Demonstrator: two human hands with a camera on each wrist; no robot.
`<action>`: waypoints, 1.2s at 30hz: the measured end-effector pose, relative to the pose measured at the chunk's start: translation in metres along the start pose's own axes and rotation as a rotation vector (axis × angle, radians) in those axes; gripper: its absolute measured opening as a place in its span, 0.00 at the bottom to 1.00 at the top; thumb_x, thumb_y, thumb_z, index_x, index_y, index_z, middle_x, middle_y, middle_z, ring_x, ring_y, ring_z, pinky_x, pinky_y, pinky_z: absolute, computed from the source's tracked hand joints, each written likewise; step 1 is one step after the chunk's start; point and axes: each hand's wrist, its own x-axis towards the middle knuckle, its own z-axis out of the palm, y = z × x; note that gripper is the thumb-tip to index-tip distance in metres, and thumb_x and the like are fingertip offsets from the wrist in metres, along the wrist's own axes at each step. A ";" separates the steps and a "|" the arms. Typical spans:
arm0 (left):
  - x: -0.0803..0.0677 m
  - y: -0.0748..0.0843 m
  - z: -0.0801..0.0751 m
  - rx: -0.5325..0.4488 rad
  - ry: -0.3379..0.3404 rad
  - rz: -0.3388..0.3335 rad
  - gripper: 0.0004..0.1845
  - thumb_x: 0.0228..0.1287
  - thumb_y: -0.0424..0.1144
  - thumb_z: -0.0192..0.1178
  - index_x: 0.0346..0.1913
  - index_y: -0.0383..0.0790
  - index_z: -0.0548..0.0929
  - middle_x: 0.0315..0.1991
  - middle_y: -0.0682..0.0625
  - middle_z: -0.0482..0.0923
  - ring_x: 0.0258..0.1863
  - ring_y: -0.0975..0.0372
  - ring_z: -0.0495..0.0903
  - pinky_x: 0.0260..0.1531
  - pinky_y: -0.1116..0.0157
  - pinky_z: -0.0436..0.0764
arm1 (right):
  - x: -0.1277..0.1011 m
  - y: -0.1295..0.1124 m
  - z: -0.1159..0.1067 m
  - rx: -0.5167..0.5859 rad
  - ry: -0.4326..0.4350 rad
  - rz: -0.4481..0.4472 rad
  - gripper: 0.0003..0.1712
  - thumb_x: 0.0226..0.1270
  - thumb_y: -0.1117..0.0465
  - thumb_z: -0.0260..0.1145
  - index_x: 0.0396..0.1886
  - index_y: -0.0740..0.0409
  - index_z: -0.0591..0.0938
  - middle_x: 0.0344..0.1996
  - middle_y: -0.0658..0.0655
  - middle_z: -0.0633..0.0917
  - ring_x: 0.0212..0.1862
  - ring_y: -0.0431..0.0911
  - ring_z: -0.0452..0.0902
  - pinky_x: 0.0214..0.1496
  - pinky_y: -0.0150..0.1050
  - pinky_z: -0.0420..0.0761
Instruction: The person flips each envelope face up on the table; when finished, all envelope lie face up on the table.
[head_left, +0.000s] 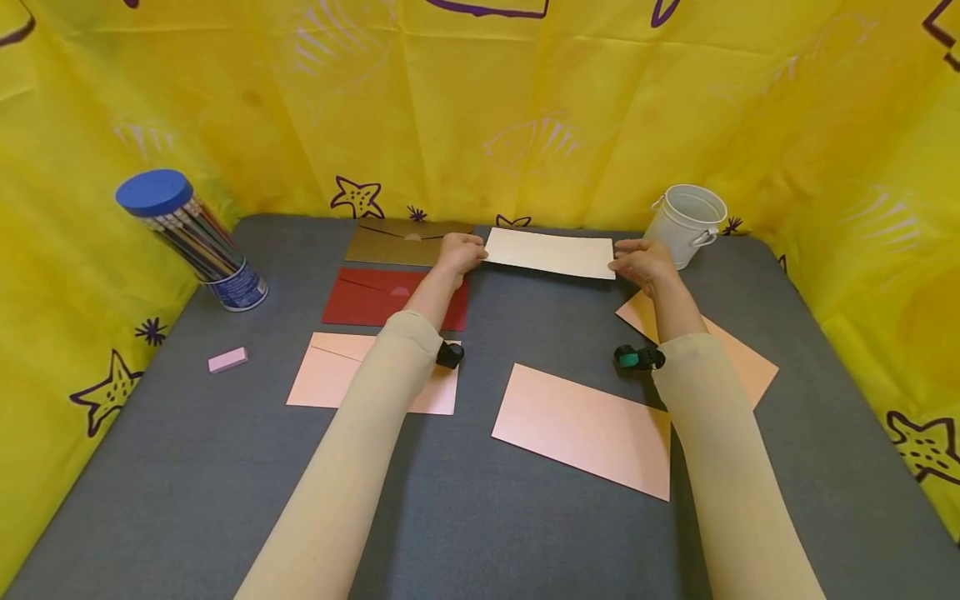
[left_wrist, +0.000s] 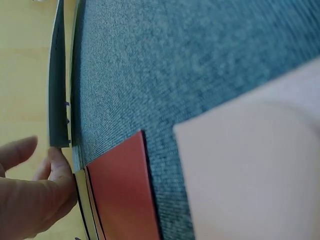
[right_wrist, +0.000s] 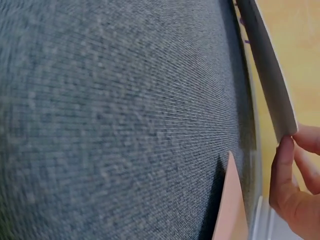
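Note:
Above the far side of the table, a cream envelope is held flat, its plain face up. My left hand holds its left end; in the left wrist view the thumb meets the envelope's corner, while another finger stands away from it. At the other end, my right hand pinches the edge between thumb and fingers, seen close in the right wrist view. Under my right forearm lies a peach envelope, partly covered. A second pink envelope lies askew between my arms, plain side up.
Left of centre lie a brown-gold envelope, a red envelope and a pink envelope in a column. A blue-lidded pencil tub and pink eraser are farther left. A white bucket stands behind my right hand.

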 end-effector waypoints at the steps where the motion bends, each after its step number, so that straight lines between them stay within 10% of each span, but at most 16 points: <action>1: 0.009 -0.007 -0.001 -0.021 0.012 0.013 0.17 0.54 0.24 0.65 0.48 0.37 0.86 0.46 0.48 0.82 0.35 0.64 0.85 0.35 0.72 0.85 | 0.000 0.000 0.000 0.007 0.002 -0.002 0.37 0.62 0.73 0.67 0.71 0.68 0.65 0.43 0.49 0.77 0.30 0.32 0.80 0.38 0.22 0.82; 3: 0.007 -0.008 -0.001 -0.044 0.030 0.015 0.18 0.56 0.22 0.63 0.50 0.37 0.85 0.47 0.47 0.82 0.33 0.63 0.84 0.36 0.71 0.85 | -0.001 -0.001 -0.001 0.027 -0.005 0.001 0.38 0.62 0.73 0.67 0.72 0.67 0.64 0.45 0.50 0.76 0.31 0.32 0.80 0.39 0.22 0.82; 8: -0.070 0.037 0.006 0.008 0.016 -0.021 0.24 0.64 0.23 0.58 0.64 0.29 0.76 0.55 0.40 0.78 0.37 0.62 0.80 0.56 0.64 0.82 | -0.004 -0.005 -0.003 0.108 -0.029 0.031 0.36 0.64 0.72 0.66 0.71 0.66 0.65 0.37 0.48 0.79 0.31 0.34 0.81 0.39 0.23 0.83; 13: -0.108 0.059 0.008 0.038 -0.025 0.011 0.22 0.66 0.24 0.56 0.63 0.26 0.74 0.42 0.45 0.75 0.36 0.59 0.74 0.65 0.55 0.77 | -0.006 -0.008 -0.006 0.177 -0.035 0.063 0.13 0.66 0.68 0.66 0.49 0.56 0.77 0.23 0.44 0.82 0.28 0.37 0.78 0.37 0.24 0.82; 24: -0.079 0.043 0.004 0.142 0.054 0.098 0.17 0.67 0.36 0.61 0.57 0.34 0.82 0.54 0.44 0.79 0.39 0.62 0.75 0.41 0.70 0.75 | -0.006 -0.009 -0.011 0.329 -0.048 0.061 0.08 0.65 0.67 0.67 0.27 0.51 0.83 0.20 0.47 0.83 0.27 0.38 0.78 0.38 0.27 0.84; 36: -0.078 0.041 0.000 0.015 0.033 0.111 0.16 0.65 0.36 0.64 0.53 0.34 0.84 0.20 0.58 0.79 0.18 0.69 0.77 0.30 0.71 0.77 | -0.005 -0.007 -0.011 0.377 -0.081 0.015 0.08 0.67 0.65 0.65 0.28 0.51 0.83 0.21 0.47 0.83 0.25 0.38 0.77 0.36 0.27 0.82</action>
